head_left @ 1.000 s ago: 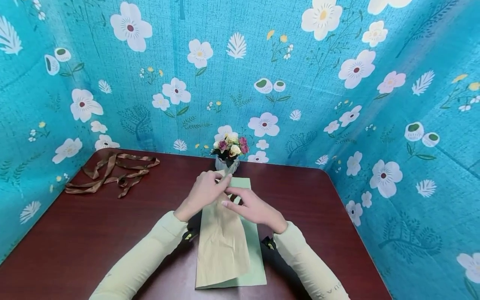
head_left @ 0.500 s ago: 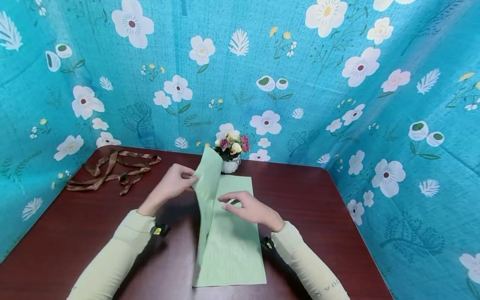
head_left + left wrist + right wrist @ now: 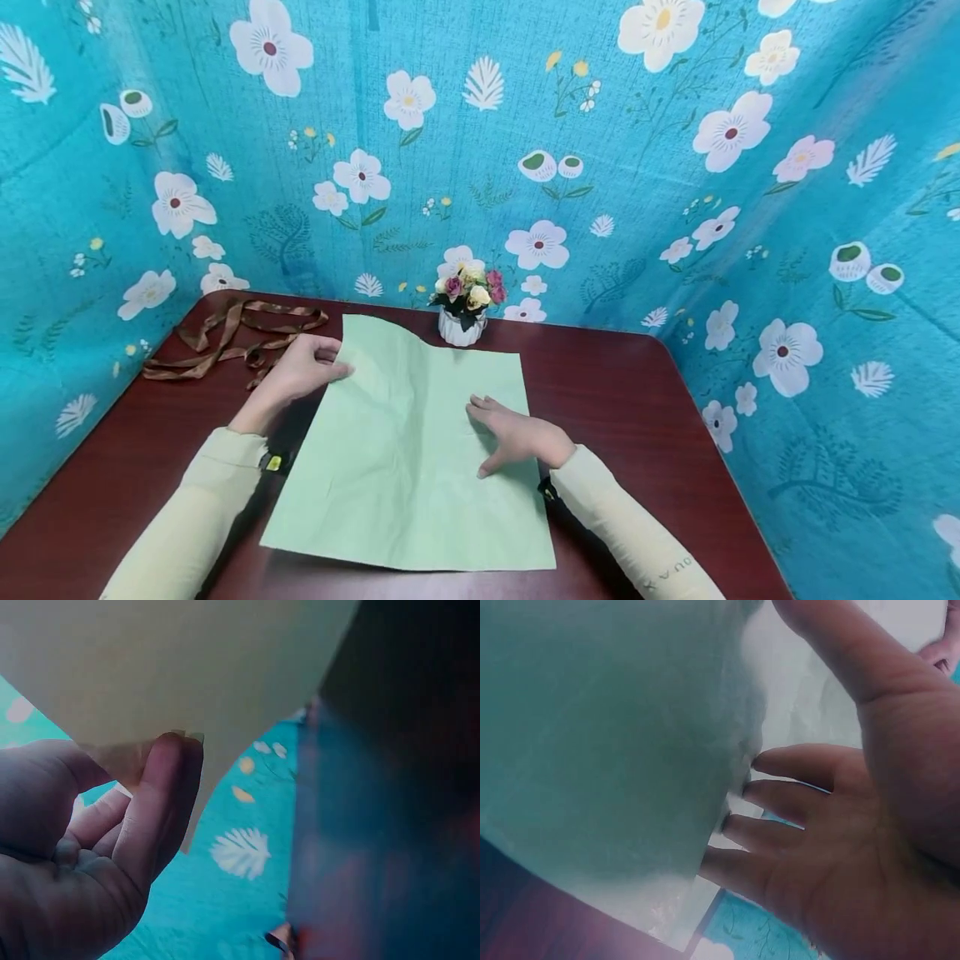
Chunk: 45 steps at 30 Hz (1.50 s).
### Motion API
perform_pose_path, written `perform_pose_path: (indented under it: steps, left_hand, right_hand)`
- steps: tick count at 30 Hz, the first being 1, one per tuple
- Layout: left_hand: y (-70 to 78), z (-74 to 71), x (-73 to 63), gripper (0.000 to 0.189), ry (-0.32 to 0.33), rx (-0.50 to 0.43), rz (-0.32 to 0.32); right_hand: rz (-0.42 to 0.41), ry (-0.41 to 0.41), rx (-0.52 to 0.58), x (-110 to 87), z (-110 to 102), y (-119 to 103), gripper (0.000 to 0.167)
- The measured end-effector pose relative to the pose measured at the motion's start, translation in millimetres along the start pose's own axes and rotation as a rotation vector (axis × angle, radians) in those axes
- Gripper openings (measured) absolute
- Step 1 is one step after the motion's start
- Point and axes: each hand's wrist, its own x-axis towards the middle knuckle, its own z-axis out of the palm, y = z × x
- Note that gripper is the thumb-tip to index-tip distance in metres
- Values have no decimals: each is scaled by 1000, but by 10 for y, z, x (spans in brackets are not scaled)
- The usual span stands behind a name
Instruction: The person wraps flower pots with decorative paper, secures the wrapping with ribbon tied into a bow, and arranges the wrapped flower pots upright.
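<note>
A sheet of light green paper lies spread over the middle of the table, creased down its centre, its left half lifted. At the raised left edge, my left hand pinches the paper between thumb and fingers. The left wrist view shows the sheet's tan underside between the fingers. My right hand rests on the right half with its fingers spread. In the right wrist view those straight fingers touch the green surface.
Behind the paper stands a small white pot of artificial flowers. A loose brown ribbon lies at the table's back left. The dark red table ends against a blue floral cloth at the back and sides.
The paper was folded with its tan side showing; my left hand has swung its left half over to the left, exposing the green side. My right hand has lowered and flattened onto the sheet.
</note>
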Motion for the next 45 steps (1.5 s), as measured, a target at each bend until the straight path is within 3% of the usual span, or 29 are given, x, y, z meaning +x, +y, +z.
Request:
perform_pose_path:
  steps: [7,13,17,21,24,30,33,39,45]
  left_hand:
    - [-204,65,55,29,7,69,-93]
    - [-289,151,112,40,43,130,-157]
    - [-285,260,137,54,69,201,-144]
    - [-227,384,158,78,71,331,-73]
    - [-142,474,178,87,0,411,-19]
    - [17,712,193,95,-328,504,30]
    - [33,815,183,98,-426,525,26]
    - [21,840,176,94,-517,526,5]
    - [13,833,186,89,-541,526,19]
  right_hand:
    - [21,-11,10,-63,-38,117,107]
    - [32,16,23,-106,-74,179,106]
    - [38,24,29,-143,-62,240,106]
    - [46,32,28,-185,-59,297,106]
    - [34,44,19,-195,-71,331,106]
    - [16,59,24,-216,-70,392,106]
    - [22,62,36,-233,-61,416,106]
    - [18,57,48,-268,-83,416,107]
    - [36,67,54,-286,-73,445,106]
